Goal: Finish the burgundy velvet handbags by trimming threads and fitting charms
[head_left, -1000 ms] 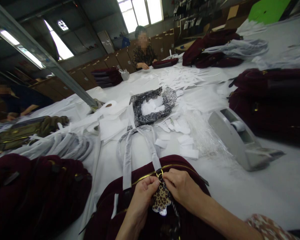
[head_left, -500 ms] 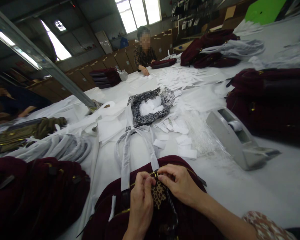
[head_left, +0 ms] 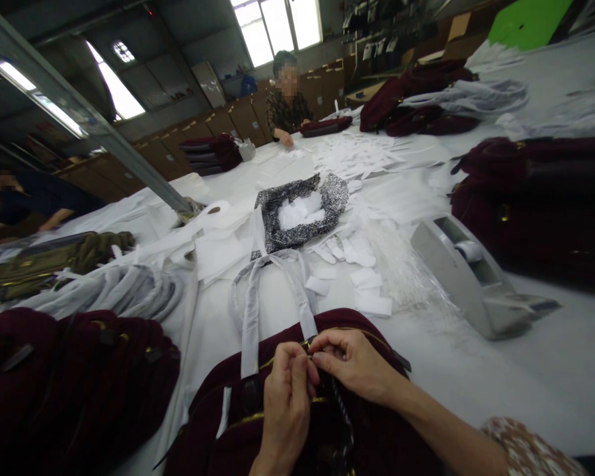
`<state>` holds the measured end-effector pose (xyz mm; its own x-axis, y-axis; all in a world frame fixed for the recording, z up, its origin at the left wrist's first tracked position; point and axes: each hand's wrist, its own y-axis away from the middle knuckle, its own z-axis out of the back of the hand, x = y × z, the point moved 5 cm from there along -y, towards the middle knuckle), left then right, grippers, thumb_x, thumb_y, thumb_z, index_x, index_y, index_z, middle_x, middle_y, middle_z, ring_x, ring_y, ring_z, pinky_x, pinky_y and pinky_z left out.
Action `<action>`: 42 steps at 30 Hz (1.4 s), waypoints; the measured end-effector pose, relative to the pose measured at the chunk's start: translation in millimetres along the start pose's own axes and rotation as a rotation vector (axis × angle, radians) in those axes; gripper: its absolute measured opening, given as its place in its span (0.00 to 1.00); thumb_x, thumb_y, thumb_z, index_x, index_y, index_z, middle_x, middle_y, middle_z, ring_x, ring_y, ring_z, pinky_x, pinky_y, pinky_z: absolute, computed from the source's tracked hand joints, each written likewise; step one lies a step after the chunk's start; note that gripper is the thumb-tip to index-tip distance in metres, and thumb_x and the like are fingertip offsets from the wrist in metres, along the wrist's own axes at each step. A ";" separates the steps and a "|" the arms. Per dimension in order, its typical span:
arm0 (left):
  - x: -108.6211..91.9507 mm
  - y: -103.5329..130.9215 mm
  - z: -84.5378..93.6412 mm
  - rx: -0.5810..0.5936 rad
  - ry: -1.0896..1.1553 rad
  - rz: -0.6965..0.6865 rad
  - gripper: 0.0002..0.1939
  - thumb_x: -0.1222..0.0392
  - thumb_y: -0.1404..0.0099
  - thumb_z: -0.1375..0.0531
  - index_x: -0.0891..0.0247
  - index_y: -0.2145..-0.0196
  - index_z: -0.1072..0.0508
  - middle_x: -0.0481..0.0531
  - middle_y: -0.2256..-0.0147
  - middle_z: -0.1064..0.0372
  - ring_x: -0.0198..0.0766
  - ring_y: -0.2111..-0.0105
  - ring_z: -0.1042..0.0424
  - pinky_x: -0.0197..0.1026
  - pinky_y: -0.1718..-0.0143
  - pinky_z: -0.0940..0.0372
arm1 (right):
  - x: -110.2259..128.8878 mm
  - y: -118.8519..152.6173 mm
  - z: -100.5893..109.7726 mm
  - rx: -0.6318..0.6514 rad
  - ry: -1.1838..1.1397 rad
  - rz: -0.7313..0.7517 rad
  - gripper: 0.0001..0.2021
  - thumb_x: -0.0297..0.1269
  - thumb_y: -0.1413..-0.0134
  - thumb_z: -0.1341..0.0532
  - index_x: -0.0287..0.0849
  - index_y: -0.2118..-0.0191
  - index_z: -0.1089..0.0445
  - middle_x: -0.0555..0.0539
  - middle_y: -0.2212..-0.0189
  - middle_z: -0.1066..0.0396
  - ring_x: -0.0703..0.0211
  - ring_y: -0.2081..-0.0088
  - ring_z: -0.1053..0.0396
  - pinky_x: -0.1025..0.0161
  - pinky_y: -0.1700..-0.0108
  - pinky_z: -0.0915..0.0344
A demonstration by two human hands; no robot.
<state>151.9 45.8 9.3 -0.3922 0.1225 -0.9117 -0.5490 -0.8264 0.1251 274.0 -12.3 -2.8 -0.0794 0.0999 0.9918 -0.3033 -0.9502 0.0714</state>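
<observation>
A dark maroon bag (head_left: 377,430) with gold zips lies right below me. Its handles (head_left: 250,324), wrapped in pale covering, stretch away across the table. Both hands meet at the foot of the right handle, by a small gold-coloured fitting (head_left: 305,344). My left hand (head_left: 288,400) is closed, thumb against curled fingers. Thumb and fingertips of my right hand (head_left: 354,363) pinch together, touching the left fingers. Whatever small piece sits between the fingertips is hidden. A dark twisted cord (head_left: 344,416) hangs down the bag beneath my right hand.
Left lie more maroon bags (head_left: 79,377) and an olive bag (head_left: 54,261). A grey tape dispenser (head_left: 469,271) stands right, before maroon bags (head_left: 535,205). Ahead is a black-and-white patterned holder (head_left: 334,198) with white pieces. A co-worker (head_left: 287,106) sits across; another person (head_left: 44,198) is far left.
The leopard-print charm that hung below my fingers is out of sight. My left hand has shifted slightly right and turned, its fingers now closer against my right hand.
</observation>
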 end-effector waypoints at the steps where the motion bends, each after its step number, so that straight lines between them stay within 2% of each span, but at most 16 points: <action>1: -0.4 1.1 -1.3 0.020 0.012 -0.002 0.12 0.50 0.35 0.51 0.59 0.71 0.40 0.43 0.81 0.40 0.30 0.82 0.42 0.33 0.79 0.46 | -1.2 -0.4 -0.5 0.005 0.000 -0.001 0.08 0.35 0.49 0.41 0.39 0.67 0.27 0.53 0.79 0.35 0.69 0.78 0.45 0.70 0.75 0.48; 5: 1.8 1.9 -4.1 0.094 0.120 0.013 0.12 0.49 0.36 0.50 0.60 0.71 0.41 0.42 0.81 0.42 0.28 0.83 0.44 0.31 0.81 0.48 | -0.7 -0.8 -0.8 -0.004 -0.004 0.047 0.08 0.35 0.48 0.42 0.39 0.66 0.26 0.51 0.74 0.31 0.66 0.73 0.39 0.69 0.70 0.43; 8: 5.9 -0.8 -5.2 0.138 0.253 0.061 0.12 0.50 0.35 0.50 0.60 0.70 0.42 0.42 0.82 0.43 0.27 0.84 0.46 0.30 0.83 0.50 | 2.0 -0.5 -0.7 0.016 -0.023 0.065 0.08 0.35 0.48 0.42 0.39 0.66 0.26 0.50 0.73 0.30 0.65 0.71 0.37 0.69 0.68 0.42; 17: 5.0 -6.1 -7.9 0.037 0.430 0.102 0.12 0.49 0.37 0.48 0.59 0.70 0.42 0.37 0.87 0.52 0.26 0.88 0.56 0.29 0.86 0.59 | -3.1 -0.4 -5.8 0.108 -0.189 -0.008 0.10 0.39 0.49 0.41 0.36 0.70 0.28 0.53 0.78 0.37 0.68 0.76 0.43 0.70 0.73 0.46; 20: 8.5 -8.3 -4.9 0.001 0.295 0.111 0.14 0.46 0.36 0.51 0.59 0.70 0.41 0.39 0.85 0.47 0.28 0.86 0.51 0.30 0.85 0.54 | -5.6 -0.4 -3.2 0.060 -0.151 -0.033 0.11 0.40 0.49 0.41 0.36 0.71 0.29 0.54 0.81 0.41 0.70 0.78 0.48 0.71 0.76 0.50; 23: 9.7 -9.7 4.7 -0.086 -0.094 0.081 0.16 0.45 0.37 0.51 0.59 0.71 0.37 0.43 0.81 0.41 0.31 0.81 0.42 0.33 0.78 0.47 | -4.6 -2.1 2.2 -0.019 -0.147 -0.069 0.10 0.39 0.50 0.42 0.36 0.73 0.31 0.54 0.81 0.39 0.70 0.78 0.48 0.71 0.76 0.49; 26: 9.3 -10.8 5.0 -0.051 -0.421 0.066 0.17 0.44 0.40 0.47 0.59 0.74 0.33 0.46 0.80 0.37 0.35 0.78 0.38 0.36 0.74 0.48 | -4.5 -5.8 3.9 -0.031 -0.116 -0.133 0.08 0.36 0.53 0.42 0.35 0.75 0.31 0.54 0.82 0.39 0.69 0.78 0.47 0.71 0.76 0.49; 29: 8.2 -13.9 1.5 -0.026 -0.486 0.068 0.16 0.44 0.42 0.45 0.59 0.73 0.31 0.46 0.82 0.37 0.37 0.79 0.38 0.36 0.75 0.51 | -5.9 -9.1 4.9 -0.022 0.004 -0.179 0.08 0.34 0.55 0.42 0.36 0.77 0.31 0.55 0.84 0.42 0.70 0.80 0.50 0.70 0.78 0.53; 33: 6.5 -19.4 -1.1 -0.004 -0.371 0.074 0.15 0.46 0.45 0.42 0.61 0.76 0.31 0.47 0.81 0.34 0.37 0.78 0.36 0.35 0.76 0.51 | -8.2 -10.1 9.4 -0.028 0.098 -0.193 0.08 0.36 0.57 0.41 0.37 0.79 0.31 0.54 0.85 0.42 0.70 0.80 0.49 0.71 0.80 0.55; 37: 11.1 -20.1 -0.5 0.025 -0.200 0.077 0.13 0.50 0.44 0.42 0.62 0.76 0.31 0.48 0.79 0.32 0.36 0.77 0.35 0.35 0.75 0.46 | -12.0 -8.4 11.4 0.005 -0.017 -0.257 0.09 0.38 0.57 0.41 0.37 0.79 0.33 0.55 0.86 0.43 0.70 0.82 0.51 0.70 0.80 0.54; 40: 22.5 -18.7 -2.3 0.069 -0.014 0.178 0.11 0.52 0.43 0.43 0.64 0.73 0.32 0.49 0.77 0.31 0.33 0.79 0.37 0.33 0.78 0.45 | -12.5 -6.5 12.6 0.014 -0.107 -0.286 0.09 0.38 0.58 0.41 0.37 0.79 0.35 0.56 0.86 0.43 0.71 0.82 0.51 0.70 0.79 0.54; 42: 29.7 -17.8 -5.2 0.112 0.107 0.264 0.12 0.52 0.44 0.43 0.65 0.72 0.32 0.49 0.78 0.32 0.30 0.83 0.40 0.31 0.83 0.48 | -13.0 -5.3 12.2 0.052 -0.102 -0.307 0.08 0.37 0.59 0.41 0.38 0.81 0.36 0.56 0.87 0.45 0.71 0.83 0.53 0.70 0.80 0.56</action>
<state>153.9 61.2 -22.1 -0.4552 -0.1524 -0.8772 -0.5185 -0.7556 0.4003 288.3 -12.1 -14.7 0.1042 0.3563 0.9286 -0.2497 -0.8944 0.3712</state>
